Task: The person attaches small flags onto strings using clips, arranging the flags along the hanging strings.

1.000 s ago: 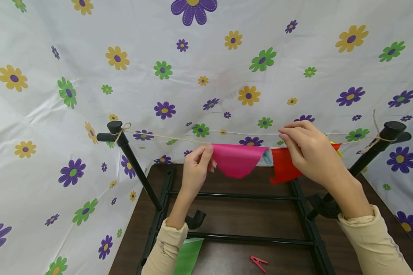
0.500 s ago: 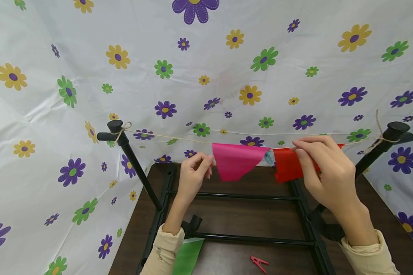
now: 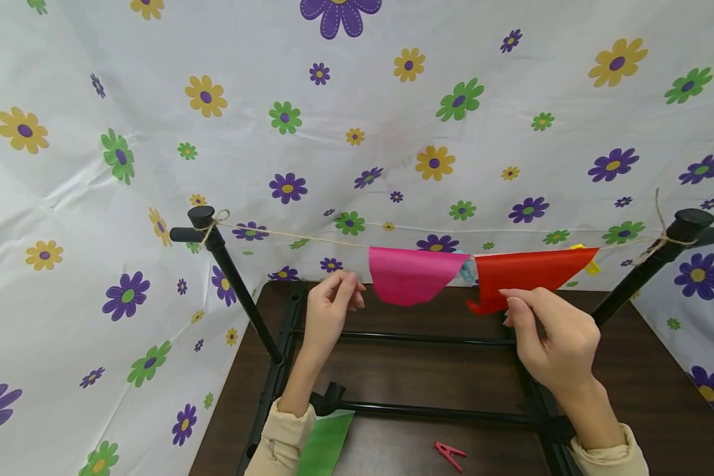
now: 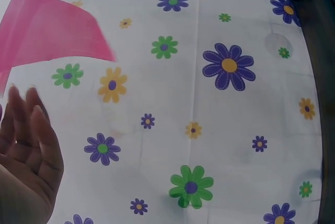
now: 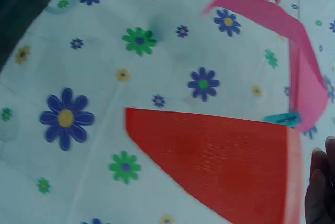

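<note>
A twine string (image 3: pixel 285 236) runs between two black posts (image 3: pixel 201 218) (image 3: pixel 690 221). A pink flag (image 3: pixel 410 276) (image 4: pixel 47 30) and a red flag (image 3: pixel 529 274) (image 5: pixel 225 161) hang from it. A blue peg (image 3: pixel 465 270) (image 5: pixel 282 119) sits between them, and a yellow peg (image 3: pixel 589 264) clips the red flag's right end. My left hand (image 3: pixel 333 304) (image 4: pixel 26 150) hovers just left of the pink flag, fingers relaxed, holding nothing. My right hand (image 3: pixel 547 330) is below the red flag, with loosely curled fingertips (image 5: pixel 319 182) beside its lower edge.
The black rack frame (image 3: pixel 416 340) stands on a dark brown table (image 3: pixel 631 383). A red peg (image 3: pixel 449 455) and a green flag (image 3: pixel 327 443) lie on the table near me. Flowered white sheeting (image 3: pixel 357 119) closes in the back and sides.
My right hand has left the string above the red flag and dropped to the flag's lower edge. My left hand has let go of the pink flag's left corner and drawn back slightly.
</note>
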Action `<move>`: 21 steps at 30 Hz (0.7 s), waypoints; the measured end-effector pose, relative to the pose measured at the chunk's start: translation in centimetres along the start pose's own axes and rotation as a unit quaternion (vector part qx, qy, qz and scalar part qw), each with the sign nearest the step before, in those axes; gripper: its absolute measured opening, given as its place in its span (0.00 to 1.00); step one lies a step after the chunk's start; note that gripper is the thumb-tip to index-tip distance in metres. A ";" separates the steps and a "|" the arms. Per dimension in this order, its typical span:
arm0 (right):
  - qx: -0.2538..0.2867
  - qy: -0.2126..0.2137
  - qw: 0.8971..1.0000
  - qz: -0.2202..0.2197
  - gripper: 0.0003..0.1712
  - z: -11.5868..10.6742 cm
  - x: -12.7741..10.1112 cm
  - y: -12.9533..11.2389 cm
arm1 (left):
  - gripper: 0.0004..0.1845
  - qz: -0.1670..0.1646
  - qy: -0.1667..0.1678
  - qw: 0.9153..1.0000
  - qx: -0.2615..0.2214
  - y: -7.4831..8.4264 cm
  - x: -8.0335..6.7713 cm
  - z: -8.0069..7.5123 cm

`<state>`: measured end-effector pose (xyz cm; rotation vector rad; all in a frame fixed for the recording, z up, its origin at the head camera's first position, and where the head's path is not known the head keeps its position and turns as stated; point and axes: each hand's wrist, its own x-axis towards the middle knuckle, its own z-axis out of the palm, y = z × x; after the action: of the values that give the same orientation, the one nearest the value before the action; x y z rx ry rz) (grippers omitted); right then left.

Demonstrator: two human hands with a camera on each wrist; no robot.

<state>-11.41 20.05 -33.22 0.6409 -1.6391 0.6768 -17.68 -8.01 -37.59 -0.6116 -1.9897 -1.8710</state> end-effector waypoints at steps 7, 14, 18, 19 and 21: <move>-0.018 -0.046 0.999 0.018 0.33 0.2 -2.8 0.9 | 0.13 -0.020 -0.004 0.999 0.033 -0.4 -1.0 -0.1; 0.000 -0.100 0.994 0.037 0.31 0.5 -5.3 1.2 | 0.12 -0.016 -0.010 0.999 0.042 -1.1 -2.4 -0.3; 0.012 -0.139 0.988 0.070 0.31 0.4 -6.7 1.2 | 0.12 -0.038 -0.011 0.998 0.049 -1.9 -3.4 -0.5; 0.015 -0.148 0.986 0.079 0.31 0.4 -7.0 1.2 | 0.12 -0.044 -0.011 0.998 0.054 -2.1 -3.6 -0.6; 0.019 -0.165 0.981 0.096 0.32 0.3 -7.7 1.2 | 0.11 -0.053 -0.012 0.997 0.063 -2.6 -4.2 -0.7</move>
<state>-11.31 21.01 -40.97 0.6527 -2.0190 0.7734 -15.54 -9.10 -41.91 -0.5043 -2.1750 -1.7871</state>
